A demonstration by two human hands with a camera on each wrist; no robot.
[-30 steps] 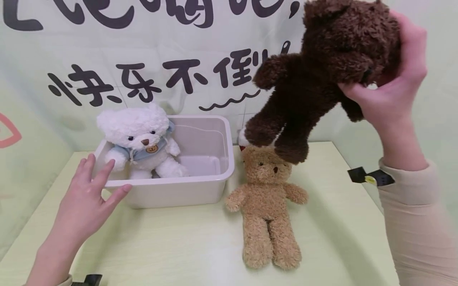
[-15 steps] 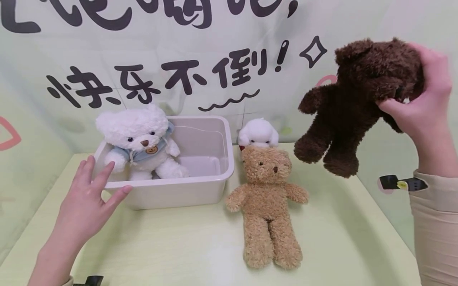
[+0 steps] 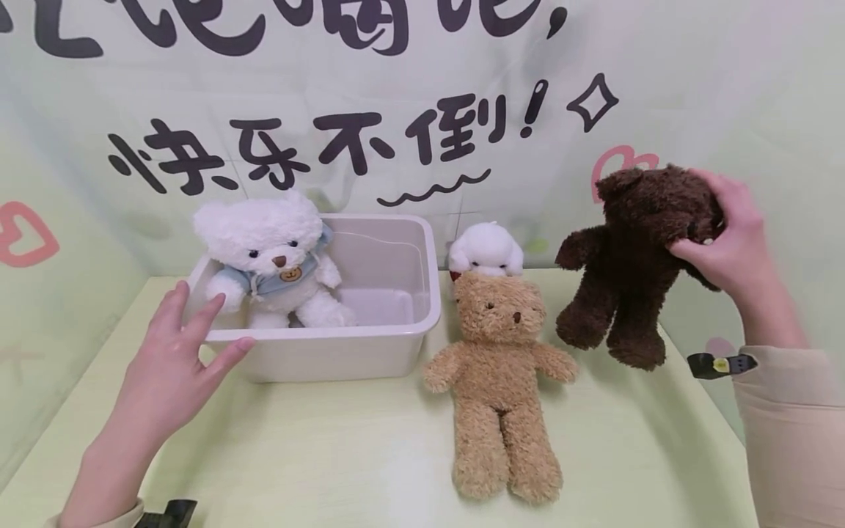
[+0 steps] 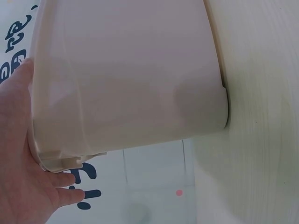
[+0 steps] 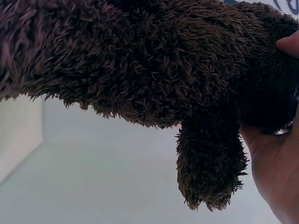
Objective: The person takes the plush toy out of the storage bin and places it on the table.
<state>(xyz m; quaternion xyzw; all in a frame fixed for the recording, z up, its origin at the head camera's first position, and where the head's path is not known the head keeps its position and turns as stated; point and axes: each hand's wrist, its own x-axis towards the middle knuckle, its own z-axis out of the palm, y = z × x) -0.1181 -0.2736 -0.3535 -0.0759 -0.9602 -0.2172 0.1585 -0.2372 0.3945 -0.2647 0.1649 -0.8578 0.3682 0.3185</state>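
Observation:
My right hand (image 3: 722, 238) grips a dark brown teddy bear (image 3: 637, 271) by the side of its head. The bear hangs upright over the right part of the table, legs down; in the right wrist view its shaggy fur (image 5: 140, 60) fills the upper part. My left hand (image 3: 165, 359) lies at the front left corner of a pale plastic bin (image 3: 337, 356), fingers spread and fairly straight along its rim. A white teddy bear (image 3: 264, 257) in a blue hooded top sits in the bin's left half. Seen from the left wrist, the bin's wall (image 4: 131, 93) stands beside the hand.
A light brown teddy bear (image 3: 505, 381) lies face up on the table (image 3: 317, 455), right of the bin. Behind its head shows a small white plush toy (image 3: 487, 249), partly hidden. A wall hanging (image 3: 370, 73) with black lettering rises behind the table.
The right hand has carried the dark brown bear right, then lower toward the table, uncovering the small white plush toy. The left hand has stayed at the bin's rim.

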